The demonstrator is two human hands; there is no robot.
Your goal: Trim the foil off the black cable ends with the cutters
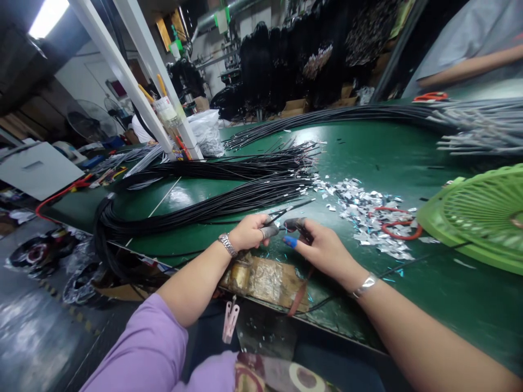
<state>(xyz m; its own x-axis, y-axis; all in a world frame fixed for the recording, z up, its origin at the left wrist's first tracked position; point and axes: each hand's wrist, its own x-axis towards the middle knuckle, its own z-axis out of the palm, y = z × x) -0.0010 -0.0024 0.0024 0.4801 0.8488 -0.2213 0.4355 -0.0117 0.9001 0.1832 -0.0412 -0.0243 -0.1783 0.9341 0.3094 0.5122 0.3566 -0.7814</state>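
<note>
Nearest the camera, both forearms reach in over the near edge of the green bench (408, 283), where a taped brown block (265, 280) sits at the lip and a pale clothes peg (230, 321) hangs just below it. The left hand (247, 233), with a watch at the wrist and a grey cot on one fingertip, is pinched shut on the end of a thin black cable (292, 208); the right hand (322, 247), wearing a blue cot, has its fingers closed on the same cable end just beside the left, so the two hands nearly touch. Just beyond and to the right lies a scatter of silver foil scraps (363, 209) with red-handled scissors (394, 223) half buried in it, which suggests a good many cable ends have been stripped. Behind the hands a thick bundle of black cables (204, 209) runs leftward and droops over the bench's left edge; judging by its bulk, much work looks to remain, though I cannot tell finished ends from unfinished. A green fan (478, 218) crowds the right side, so open room is mostly the bare strip between scraps and fan. Farther back more cable bundles (347, 114) cross the bench, and another person's arm (469, 68) rests at the far right corner.
</note>
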